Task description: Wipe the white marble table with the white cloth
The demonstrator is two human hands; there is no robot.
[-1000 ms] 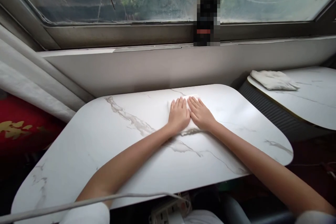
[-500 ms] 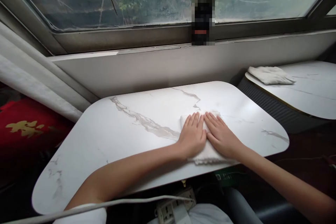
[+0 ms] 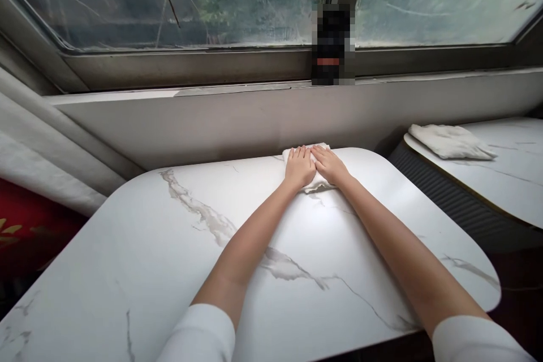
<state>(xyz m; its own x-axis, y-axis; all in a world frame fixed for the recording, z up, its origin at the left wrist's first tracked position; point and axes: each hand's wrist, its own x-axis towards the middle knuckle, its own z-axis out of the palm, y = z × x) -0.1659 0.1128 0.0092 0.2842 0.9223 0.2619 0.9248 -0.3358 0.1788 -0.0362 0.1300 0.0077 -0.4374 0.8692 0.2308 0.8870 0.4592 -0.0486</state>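
Observation:
My left hand [image 3: 300, 168] lies flat on a folded white cloth [image 3: 318, 182], fingers stretched out toward the wall. Right beside it, my right hand [image 3: 329, 166] presses on the same cloth, its fingers also straight. Neither hand is wrapped round the cloth. Beneath it is a white tabletop with grey-brown marble veins [image 3: 144, 249], and the cloth sits at its far edge. Both arms reach forward across the surface. The cloth's middle is hidden under my hands.
A second marbled table [image 3: 521, 181] stands at the right, bearing another folded white cloth [image 3: 452, 141]. Beyond the far edge are a low wall [image 3: 229, 119] and a window frame [image 3: 190, 70]. A pale curtain [image 3: 38, 147] and red fabric [image 3: 38, 226] are at the left.
Both hands have slid the cloth away from me, from near the table's front edge to its far edge. My arms are stretched further out, and the view has shifted forward.

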